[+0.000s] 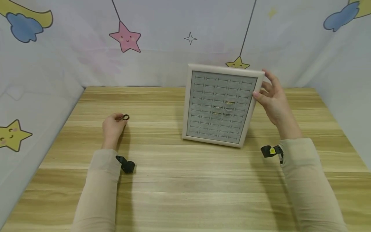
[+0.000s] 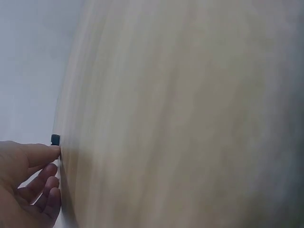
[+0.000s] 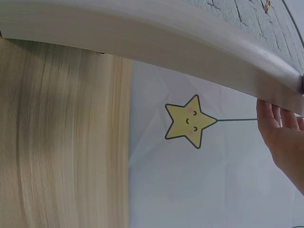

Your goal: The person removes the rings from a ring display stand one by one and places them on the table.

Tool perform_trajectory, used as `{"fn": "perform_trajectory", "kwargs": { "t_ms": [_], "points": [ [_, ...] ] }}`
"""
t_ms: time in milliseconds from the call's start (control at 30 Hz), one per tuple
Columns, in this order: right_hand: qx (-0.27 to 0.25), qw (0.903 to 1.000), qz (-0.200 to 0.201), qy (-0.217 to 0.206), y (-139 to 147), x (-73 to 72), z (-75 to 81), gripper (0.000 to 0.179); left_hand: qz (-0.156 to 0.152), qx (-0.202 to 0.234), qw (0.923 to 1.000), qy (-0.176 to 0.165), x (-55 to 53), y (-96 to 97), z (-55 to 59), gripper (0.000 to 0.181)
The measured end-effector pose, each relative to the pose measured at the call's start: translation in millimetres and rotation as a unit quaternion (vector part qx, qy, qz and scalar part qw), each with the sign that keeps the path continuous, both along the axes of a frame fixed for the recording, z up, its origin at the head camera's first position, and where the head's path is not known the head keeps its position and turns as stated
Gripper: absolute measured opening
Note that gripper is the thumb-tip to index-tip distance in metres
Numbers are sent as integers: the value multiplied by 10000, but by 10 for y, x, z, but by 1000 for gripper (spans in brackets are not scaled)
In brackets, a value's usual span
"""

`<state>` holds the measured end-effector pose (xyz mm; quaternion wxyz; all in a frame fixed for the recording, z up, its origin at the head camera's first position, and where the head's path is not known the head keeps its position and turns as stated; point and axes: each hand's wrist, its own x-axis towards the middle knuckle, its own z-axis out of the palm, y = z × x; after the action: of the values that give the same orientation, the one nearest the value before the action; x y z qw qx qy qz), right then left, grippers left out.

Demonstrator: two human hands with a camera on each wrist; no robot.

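Observation:
My left hand [image 1: 113, 129], at the left of the table, pinches a small black ring [image 1: 126, 117] at its fingertips. In the left wrist view the dark ring [image 2: 55, 139] shows just past the thumb tip. On the right, my right hand [image 1: 276, 106] grips the upper right edge of a white-framed ring display board [image 1: 186, 106], which stands tilted up on the table. Its grey panel has rows of slots, and several gold and silver rings [image 1: 230, 102] sit near the middle. The right wrist view shows the frame's side [image 3: 156, 47] close up, with the right fingers [image 3: 268, 114] against it.
A wooden table [image 1: 174, 193] lies under both hands. Behind it hangs a white curtain [image 1: 162, 64] printed with stars and clouds. Black cameras sit on the wrists, the left camera [image 1: 127, 166] and the right camera [image 1: 267, 151].

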<state>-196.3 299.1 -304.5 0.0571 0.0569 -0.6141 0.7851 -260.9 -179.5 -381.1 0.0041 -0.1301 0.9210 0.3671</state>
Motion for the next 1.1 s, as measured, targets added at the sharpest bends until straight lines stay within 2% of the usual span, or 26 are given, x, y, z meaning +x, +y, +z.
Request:
{"fn": "perform_trajectory", "kwargs": {
  "t_ms": [300,433,600,733,867,967,1100],
  "points": [
    [149,9994,-182,-263,10,9,-4,64,2,169,9998,40,17,34,44,43],
    [162,9988,-214,-404,16,13,1,65,-83,322,9991,264,17,171,154,43],
    [145,9987,-199,-444,23,12,1,69,-384,640,9947,713,12,465,360,40],
    [112,9987,-203,-462,26,11,1,69,-665,869,9844,1381,28,750,507,36],
    [96,9987,-180,-459,24,11,5,71,-1049,1061,9673,2050,103,1063,652,33],
    [63,9989,-156,-432,21,7,5,69,-1413,1165,9556,2308,176,1297,741,32],
    [38,9990,-163,-403,21,3,-2,64,-1924,1222,9429,2430,293,1602,840,31]
  ]
}}
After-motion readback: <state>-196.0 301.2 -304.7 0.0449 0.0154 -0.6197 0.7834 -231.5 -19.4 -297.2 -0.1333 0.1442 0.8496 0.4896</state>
